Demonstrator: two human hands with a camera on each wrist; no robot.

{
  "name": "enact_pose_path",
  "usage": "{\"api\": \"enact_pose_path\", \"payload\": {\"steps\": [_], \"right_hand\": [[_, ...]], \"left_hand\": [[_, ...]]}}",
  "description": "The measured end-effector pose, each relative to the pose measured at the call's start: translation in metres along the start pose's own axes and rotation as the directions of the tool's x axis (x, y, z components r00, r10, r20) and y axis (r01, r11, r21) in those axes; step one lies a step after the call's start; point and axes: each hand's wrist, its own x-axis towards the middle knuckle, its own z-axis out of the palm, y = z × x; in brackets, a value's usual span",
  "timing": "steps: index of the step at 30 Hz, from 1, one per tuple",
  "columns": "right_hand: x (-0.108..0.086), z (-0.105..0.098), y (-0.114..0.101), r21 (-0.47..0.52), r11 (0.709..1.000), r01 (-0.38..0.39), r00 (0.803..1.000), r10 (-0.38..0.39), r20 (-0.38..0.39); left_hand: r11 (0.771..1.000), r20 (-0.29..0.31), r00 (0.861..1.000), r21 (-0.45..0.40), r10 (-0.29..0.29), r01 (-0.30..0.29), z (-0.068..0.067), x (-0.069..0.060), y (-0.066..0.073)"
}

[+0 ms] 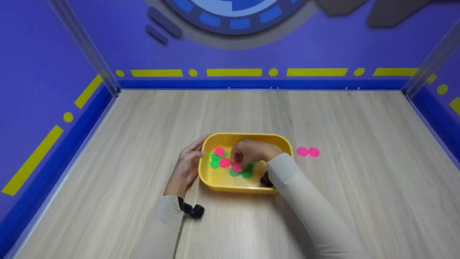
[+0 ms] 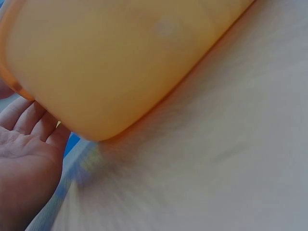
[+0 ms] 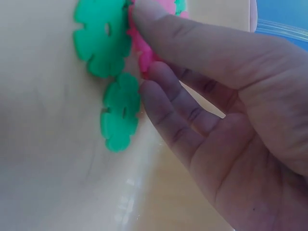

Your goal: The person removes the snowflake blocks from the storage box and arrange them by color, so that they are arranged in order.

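Observation:
A yellow plastic bin (image 1: 244,189) stands on the table with several pink and green flower-shaped discs inside. My left hand (image 1: 188,162) holds the bin's left end, thumb at the rim and fingers along the outer wall; the left wrist view shows these fingers (image 2: 36,118) against it. Inside the bin, my right hand (image 1: 253,151) pinches a pink flower disc (image 3: 142,48) between thumb and fingers. Close by its fingertips lie green flower discs (image 3: 120,113). More pink discs (image 1: 219,152) and green discs (image 1: 215,164) are at the bin's left side. The right hand partly hides the bin's contents.
Two pink flower discs (image 1: 308,151) lie side by side on the wooden table (image 1: 359,201), right of the bin. Blue panels (image 1: 237,57) with yellow marks enclose the back and sides. A black wrist strap (image 1: 194,210) is on the left wrist.

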Motion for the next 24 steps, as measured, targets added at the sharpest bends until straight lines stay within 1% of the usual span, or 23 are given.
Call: {"api": "enact_pose_path", "payload": {"steps": [4, 12, 15, 20, 24], "right_hand": [[-0.0004, -0.0009, -0.0015, -0.012, 1.0, 0.001, 1.0, -0.001, 0.003], [-0.0018, -0.0018, -0.001, 0.028, 1.0, 0.005, 1.0, -0.005, -0.003], [-0.0023, -0.0026, -0.0012, 0.044, 0.999, -0.006, 1.0, 0.006, -0.002], [-0.0034, -0.0046, -0.002, 0.039, 0.999, -0.01, 1.0, 0.01, -0.01], [-0.0049, -0.0064, -0.0017, 0.024, 0.999, 0.024, 1.0, -0.024, -0.016]], "left_hand": [[1.0, 0.003, 1.0, 0.001, 0.006, -0.006, 0.0005, 0.0002, 0.0005], [1.0, 0.01, 1.0, 0.022, 0.01, -0.01, 0.001, 0.0006, 0.0016], [1.0, 0.012, 1.0, 0.024, 0.007, -0.007, 0.0008, 0.0004, 0.0015], [1.0, 0.006, 1.0, 0.018, 0.004, -0.004, 0.0004, 0.0004, 0.0013], [1.0, 0.002, 1.0, 0.016, 0.0, 0.0, -0.0001, 0.0005, 0.0007]]}}
